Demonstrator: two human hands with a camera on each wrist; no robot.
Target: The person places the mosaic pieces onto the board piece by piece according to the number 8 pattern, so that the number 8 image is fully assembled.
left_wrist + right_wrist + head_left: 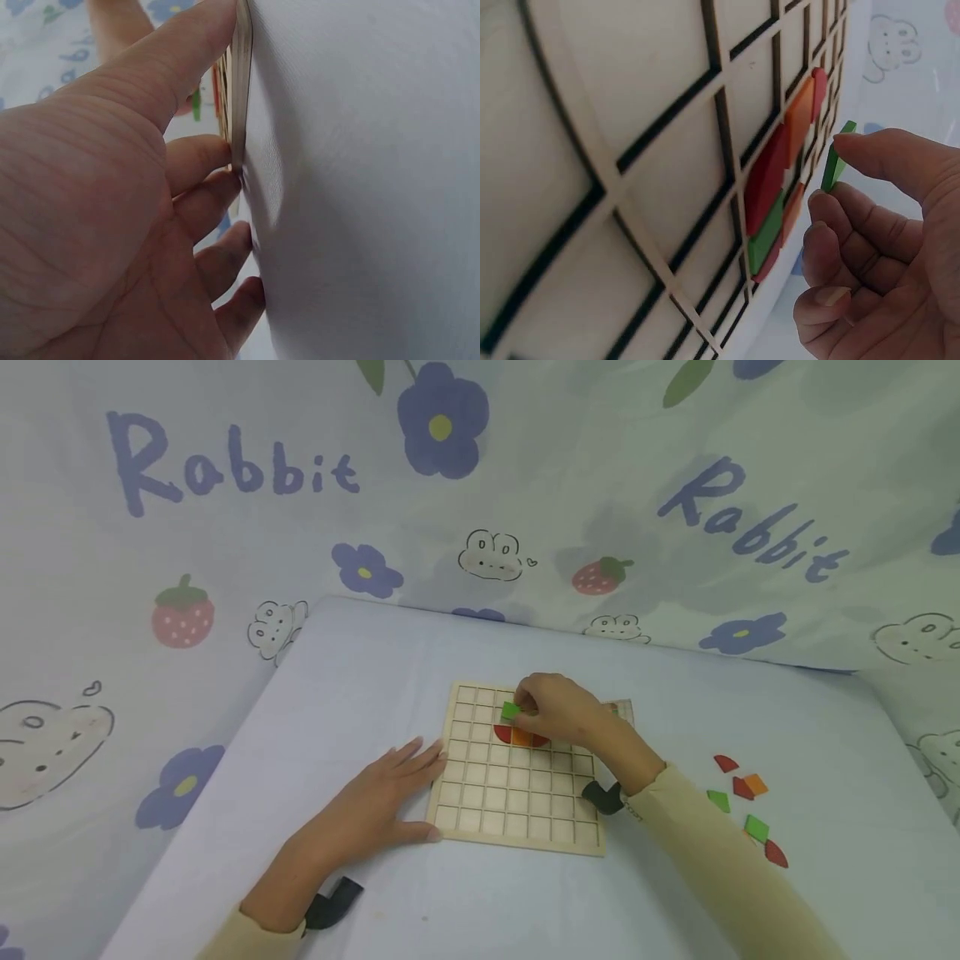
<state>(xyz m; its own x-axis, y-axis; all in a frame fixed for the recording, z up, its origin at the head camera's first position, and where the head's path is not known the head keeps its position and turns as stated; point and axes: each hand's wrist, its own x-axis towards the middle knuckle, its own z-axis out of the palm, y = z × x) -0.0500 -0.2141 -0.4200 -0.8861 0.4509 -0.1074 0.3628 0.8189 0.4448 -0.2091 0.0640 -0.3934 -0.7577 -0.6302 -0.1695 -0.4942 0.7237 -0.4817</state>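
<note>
A light wooden grid board point(517, 800) lies on the white table. My right hand point(558, 706) is over its far part and pinches a green square tile point(838, 157) between thumb and fingertips, held just off the board. Close by on the grid sit red rounded tiles point(767, 180), an orange tile point(799, 116) and another green tile point(766, 236); the hand hides part of this group in the head view. My left hand point(375, 802) lies at the board's left edge, fingers extended, the fingertips and thumb touching the rim.
Several loose tiles lie to the right of the board, among them a red quarter-round point(776, 853), a green square point(757, 828) and an orange square point(755, 784). A small patterned piece point(624, 710) shows partly behind my right wrist. A printed cloth point(285, 552) hangs behind the table.
</note>
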